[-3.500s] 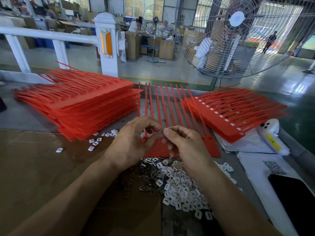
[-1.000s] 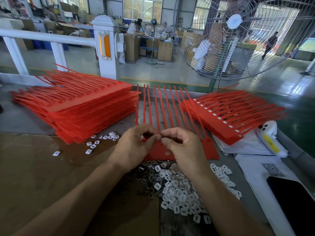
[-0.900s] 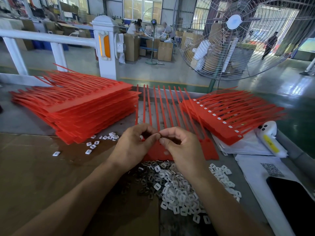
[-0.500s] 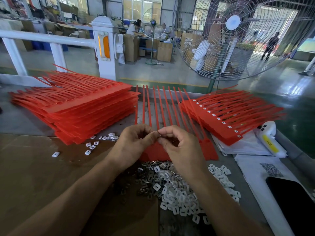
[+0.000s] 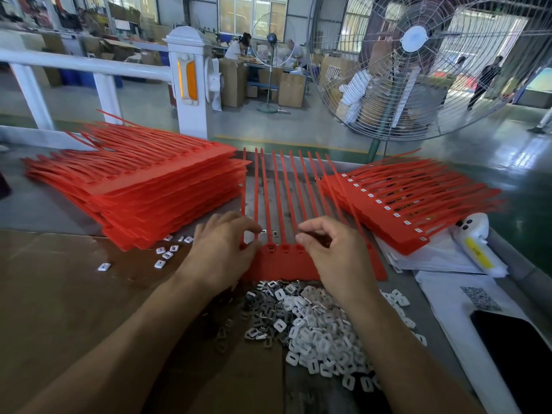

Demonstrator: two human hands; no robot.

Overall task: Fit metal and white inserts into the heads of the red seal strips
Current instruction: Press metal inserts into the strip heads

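A flat sheet of red seal strips [image 5: 283, 261] lies in front of me, heads toward me and tails pointing away. My left hand [image 5: 224, 252] rests on its left end, fingertips down on the leftmost strips. My right hand [image 5: 334, 252] hovers over the heads on the right, with thumb and forefinger pinched together on a small insert that I can barely see. Two small inserts [image 5: 268, 232] lie between the strips just beyond the heads. Below my hands spreads a heap of white inserts [image 5: 322, 333], with darker metal inserts [image 5: 260, 318] on its left.
A tall stack of red strip sheets [image 5: 149, 192] sits left, and a lower stack with white inserts fitted [image 5: 397, 204] lies right. A few loose white inserts [image 5: 167, 252], brown cardboard [image 5: 74, 294], a white device [image 5: 475, 243], papers and a dark phone [image 5: 513, 354] surround them. A large fan [image 5: 418, 55] stands behind.
My hands, which met fingertip to fingertip over the strip heads, have parted. The left one has dropped onto the sheet's left end and the right one has drawn back to the right.
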